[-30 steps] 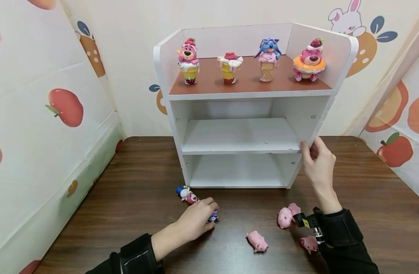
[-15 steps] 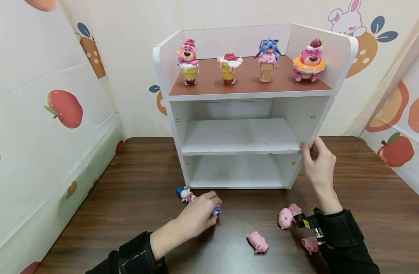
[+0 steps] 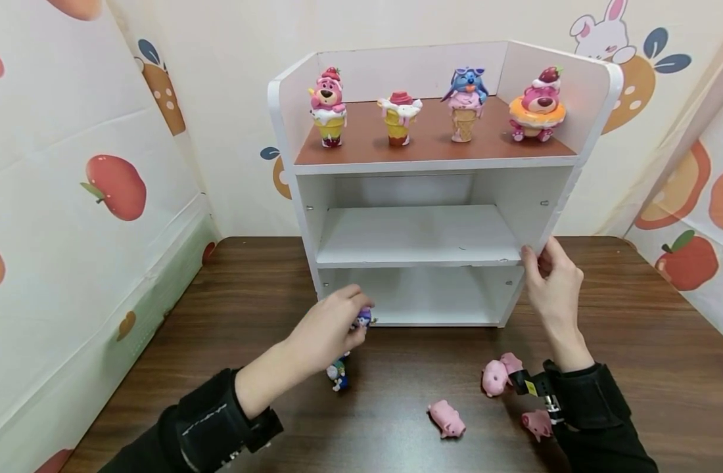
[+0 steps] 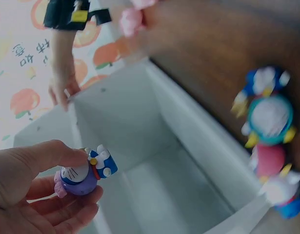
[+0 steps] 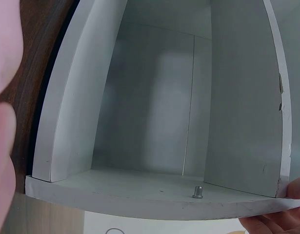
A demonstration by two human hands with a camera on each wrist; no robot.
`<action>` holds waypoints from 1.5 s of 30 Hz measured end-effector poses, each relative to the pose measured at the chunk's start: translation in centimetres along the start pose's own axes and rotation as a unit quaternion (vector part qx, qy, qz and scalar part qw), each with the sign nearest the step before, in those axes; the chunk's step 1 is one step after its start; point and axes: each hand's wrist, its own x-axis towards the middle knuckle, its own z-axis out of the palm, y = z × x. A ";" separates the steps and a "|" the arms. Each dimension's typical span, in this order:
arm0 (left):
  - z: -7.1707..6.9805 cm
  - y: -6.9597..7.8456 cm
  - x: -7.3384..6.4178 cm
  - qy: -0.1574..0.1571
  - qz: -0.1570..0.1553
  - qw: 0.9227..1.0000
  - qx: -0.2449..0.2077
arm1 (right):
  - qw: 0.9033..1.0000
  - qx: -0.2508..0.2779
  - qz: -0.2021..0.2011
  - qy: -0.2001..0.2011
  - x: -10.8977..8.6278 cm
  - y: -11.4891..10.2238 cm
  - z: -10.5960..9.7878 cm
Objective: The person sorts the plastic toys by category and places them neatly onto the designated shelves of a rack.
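Note:
My left hand (image 3: 328,322) pinches a small Doraemon-like figurine (image 4: 81,178) with a purple body and blue-and-white parts. It is raised in front of the lower left opening of the white shelf unit (image 3: 432,166). In the left wrist view the thumb lies on top of the figurine and the fingers are beneath it. My right hand (image 3: 555,279) grips the front edge of the unit's right side panel at middle-shelf height. On the table below my left hand lies a blue-and-white figurine (image 3: 338,372), partly covered; the left wrist view shows a teal-ringed figurine (image 4: 269,117) and a pink-and-white one (image 4: 281,187).
Several pink pig figures lie on the brown table, one pig (image 3: 447,418) at the front and another pig (image 3: 494,378) beside my right wrist. Ice-cream and bear figures, including a blue one (image 3: 465,105), stand along the brown-topped upper shelf. The middle shelf (image 3: 420,234) is bare white board.
My left hand has lifted the small figurine off the table and moved up toward the shelf unit, uncovering another figurine below it. My right hand stays on the side panel.

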 end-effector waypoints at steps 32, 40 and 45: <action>-4.9 -3.7 6.9 0.017 -0.096 0.993 0.060 | 1.000 0.005 0.002 0.002 0.1 -0.1 0.0; -4.5 -3.8 7.4 -0.002 -0.114 0.991 0.074 | 1.000 0.002 0.007 -0.002 0.0 -0.1 -0.1; -4.5 -3.6 7.5 -0.020 -0.124 0.988 0.091 | 1.000 0.001 0.011 -0.003 -0.1 -0.1 -0.1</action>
